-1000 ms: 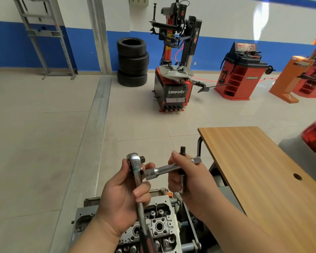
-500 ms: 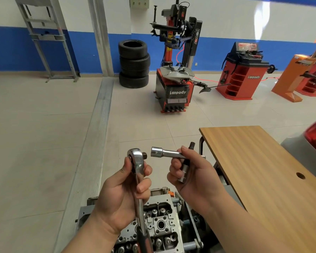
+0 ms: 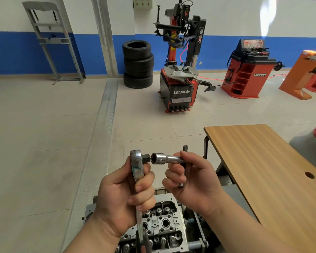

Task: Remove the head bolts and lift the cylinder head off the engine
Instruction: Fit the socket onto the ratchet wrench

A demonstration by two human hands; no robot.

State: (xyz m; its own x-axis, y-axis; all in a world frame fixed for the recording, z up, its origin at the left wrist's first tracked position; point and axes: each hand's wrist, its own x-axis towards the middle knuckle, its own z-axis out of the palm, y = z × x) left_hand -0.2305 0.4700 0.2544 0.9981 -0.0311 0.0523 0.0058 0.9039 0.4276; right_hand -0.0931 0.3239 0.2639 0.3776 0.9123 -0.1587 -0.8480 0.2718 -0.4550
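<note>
The left hand (image 3: 120,196) is closed around the shaft of a ratchet (image 3: 137,172), which is held nearly upright, its long axis running from the head at the top down to the handle at the bottom edge of the view. The square drive on the head points right. The right hand (image 3: 192,181) is curled around an extension bar (image 3: 167,158), which is held level with its long axis left to right; its open socket end faces left, toward the drive, and is seen just beside it with a small gap between them. A second, darker bit (image 3: 186,161) is also gripped in the right hand, standing roughly upright across the bar, its tip showing above the fingers.

Both tools are held above the cylinder head (image 3: 162,227), which is seen below the hands at the bottom of the view, still seated on the engine. A wooden table (image 3: 263,161) stands just to the right.

Compared with half a second ago, the bar has been lowered and brought left, so that its socket end is now lined up with the drive rather than above and to the right of it. The ratchet is held much as before.
</note>
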